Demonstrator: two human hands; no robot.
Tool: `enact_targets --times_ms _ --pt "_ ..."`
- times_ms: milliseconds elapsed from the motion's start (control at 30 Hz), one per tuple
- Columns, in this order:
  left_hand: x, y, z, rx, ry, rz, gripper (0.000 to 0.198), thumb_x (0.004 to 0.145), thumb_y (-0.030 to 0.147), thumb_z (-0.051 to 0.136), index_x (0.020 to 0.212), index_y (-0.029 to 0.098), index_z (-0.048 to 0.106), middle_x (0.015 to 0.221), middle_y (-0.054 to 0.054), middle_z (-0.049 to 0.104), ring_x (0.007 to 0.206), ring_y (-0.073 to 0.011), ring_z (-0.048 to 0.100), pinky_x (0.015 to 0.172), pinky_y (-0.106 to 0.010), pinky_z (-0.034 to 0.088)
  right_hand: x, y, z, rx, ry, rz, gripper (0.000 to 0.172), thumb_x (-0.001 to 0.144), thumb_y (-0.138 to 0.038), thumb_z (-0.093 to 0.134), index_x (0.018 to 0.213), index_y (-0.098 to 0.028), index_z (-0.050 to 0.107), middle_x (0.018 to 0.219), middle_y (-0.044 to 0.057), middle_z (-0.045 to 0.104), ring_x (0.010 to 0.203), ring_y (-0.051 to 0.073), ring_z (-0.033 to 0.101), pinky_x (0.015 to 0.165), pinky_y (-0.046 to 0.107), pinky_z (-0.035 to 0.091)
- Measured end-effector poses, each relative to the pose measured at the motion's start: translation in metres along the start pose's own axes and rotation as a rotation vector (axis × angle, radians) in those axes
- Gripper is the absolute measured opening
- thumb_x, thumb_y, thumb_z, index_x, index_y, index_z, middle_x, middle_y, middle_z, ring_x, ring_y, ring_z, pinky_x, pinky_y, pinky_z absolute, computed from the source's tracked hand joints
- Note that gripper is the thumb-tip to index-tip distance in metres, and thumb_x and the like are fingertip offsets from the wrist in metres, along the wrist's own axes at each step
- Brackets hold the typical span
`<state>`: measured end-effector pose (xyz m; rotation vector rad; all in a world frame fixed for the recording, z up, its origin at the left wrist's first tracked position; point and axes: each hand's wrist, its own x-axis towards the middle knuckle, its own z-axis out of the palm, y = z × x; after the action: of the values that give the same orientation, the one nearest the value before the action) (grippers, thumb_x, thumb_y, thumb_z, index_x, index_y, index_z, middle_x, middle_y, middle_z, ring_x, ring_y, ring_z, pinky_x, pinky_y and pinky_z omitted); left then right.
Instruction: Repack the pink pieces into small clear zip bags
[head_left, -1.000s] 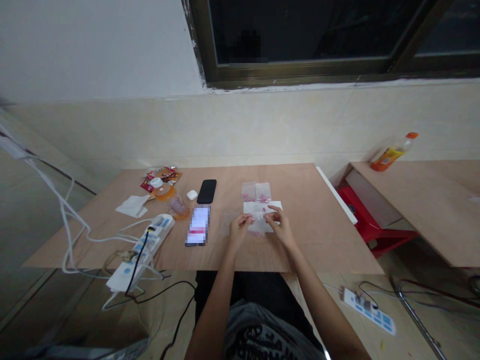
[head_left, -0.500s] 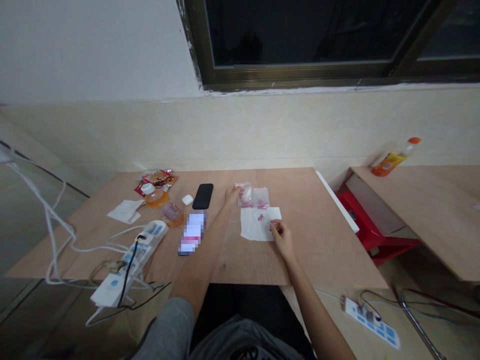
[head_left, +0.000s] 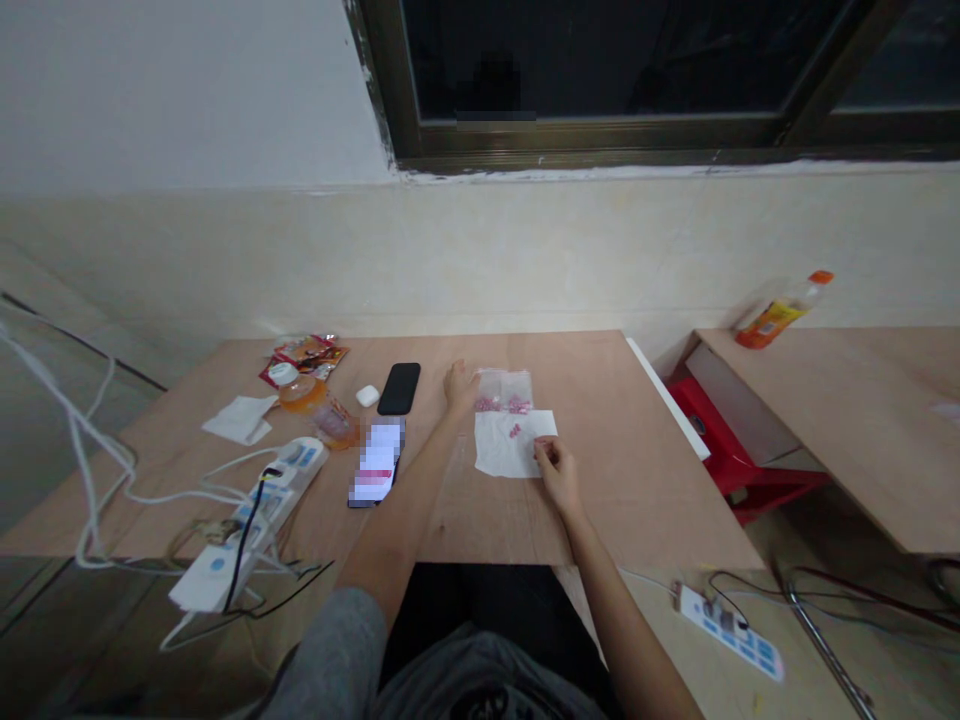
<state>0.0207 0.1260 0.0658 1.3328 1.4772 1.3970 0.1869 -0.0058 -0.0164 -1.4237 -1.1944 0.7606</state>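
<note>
Two small clear plastic bags lie side by side, pink-red bits gathered along their lower ends. My left hand rests on the table at the left bag's edge, fingers slightly apart, with nothing visible in them. Below the bags is a white sheet of paper, where a few loose pink-red pieces sit. Over the paper's right edge, my right hand has thumb and fingers pinched together; whatever is between the fingertips is too small to make out.
Left of my arm are a lit phone, a black phone, a white case, an orange drink bottle, snack packets, tissue and a corded power strip. A red stool stands between the tables.
The left bag, held raised by my left hand before, now lies flat beside the other one. My left hand has drawn slightly away from it. My right hand stays pinched at the paper.
</note>
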Motion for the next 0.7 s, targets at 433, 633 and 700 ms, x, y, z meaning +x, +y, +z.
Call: enact_targets --times_ms 433,633,700 --pt "-0.108 -0.042 -0.075 0.943 0.048 -0.027 0.065 0.082 0.053 0.053 0.134 0.016 0.041 0.131 -0.018 0.052 0.123 -0.0349 0.044 0.101 -0.048 0.031 -0.003 -0.005 -0.001 -0.025 -0.002 -0.021 0.032 0.083 -0.046 0.051 0.089 -0.016 0.062 0.069 0.003 0.058 0.062 0.016 0.052 0.059 0.026 0.04" --pt "-0.11 -0.041 -0.063 0.988 0.033 -0.013 0.064 0.081 0.05 0.053 0.133 0.015 0.042 0.128 -0.018 0.054 0.121 -0.0355 0.045 0.1 -0.049 0.031 -0.002 -0.003 -0.001 -0.029 -0.003 -0.023 0.033 0.082 -0.046 0.051 0.09 -0.016 0.062 0.067 0.002 0.056 0.061 0.016 0.051 0.057 0.026 0.04" --pt "-0.107 -0.042 -0.064 0.983 0.016 -0.01 0.065 0.08 0.05 0.055 0.133 0.015 0.042 0.129 -0.019 0.054 0.121 -0.0359 0.044 0.1 -0.049 0.03 -0.002 -0.004 -0.001 -0.024 -0.002 -0.019 0.032 0.082 -0.045 0.051 0.09 -0.016 0.062 0.066 0.001 0.055 0.061 0.016 0.05 0.057 0.026 0.04"
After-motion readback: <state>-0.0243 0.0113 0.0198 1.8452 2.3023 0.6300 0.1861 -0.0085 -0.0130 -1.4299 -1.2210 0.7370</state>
